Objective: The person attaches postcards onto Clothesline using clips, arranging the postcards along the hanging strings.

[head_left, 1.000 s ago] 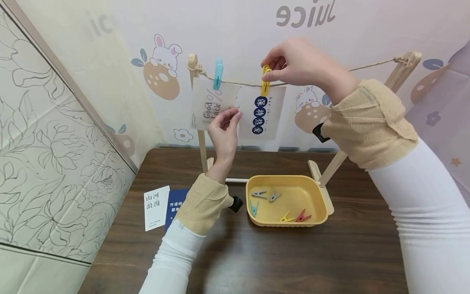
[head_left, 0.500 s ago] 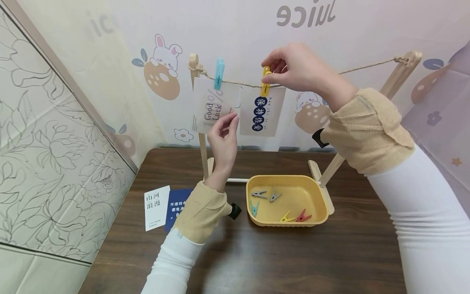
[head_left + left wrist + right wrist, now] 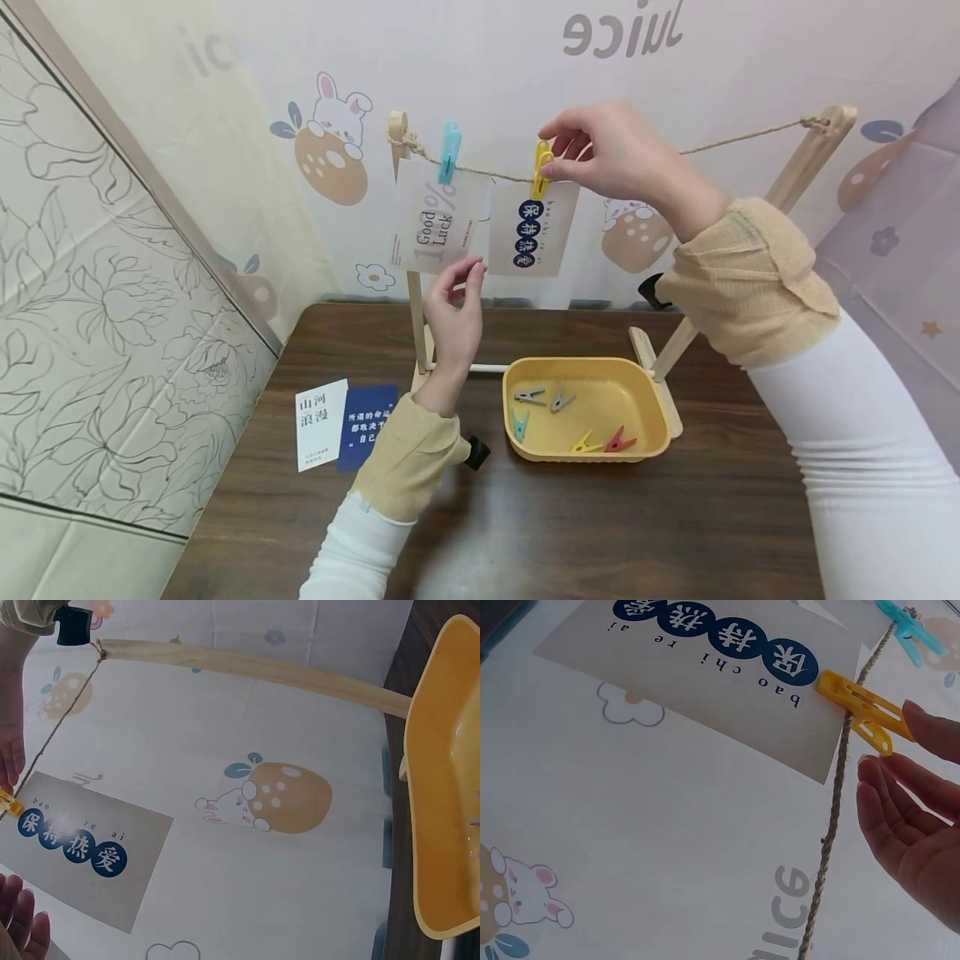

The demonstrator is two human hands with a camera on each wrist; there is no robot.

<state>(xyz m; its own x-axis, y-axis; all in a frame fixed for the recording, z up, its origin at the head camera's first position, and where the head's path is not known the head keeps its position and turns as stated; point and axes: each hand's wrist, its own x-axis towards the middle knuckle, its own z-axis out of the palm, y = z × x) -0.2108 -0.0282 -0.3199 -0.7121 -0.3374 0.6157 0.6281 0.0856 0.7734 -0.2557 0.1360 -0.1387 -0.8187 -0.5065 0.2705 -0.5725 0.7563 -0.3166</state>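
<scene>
My right hand (image 3: 622, 154) is at the rope and pinches the yellow clothespin (image 3: 542, 171) between thumb and fingers. In the right wrist view the jaws of that yellow clothespin (image 3: 859, 709) bite on the rope (image 3: 834, 802) and the edge of a white card with blue circles (image 3: 727, 682). My left hand (image 3: 454, 312) is just below the gap between the hanging cards, fingers loosely bent, holding nothing. To its upper left, a "Good Luck" card (image 3: 438, 221) hangs from a light blue clothespin (image 3: 449, 154).
A yellow basin (image 3: 585, 371) with several loose clothespins stands on the dark wooden table (image 3: 600, 533). Left of it lie a white card (image 3: 321, 425) and a blue card (image 3: 367, 417). Wooden posts (image 3: 813, 162) hold the rope's ends; a patterned curtain hangs behind.
My left hand has moved down, away from the edges of the hanging cards. My right hand has lowered slightly while staying at the yellow clothespin.
</scene>
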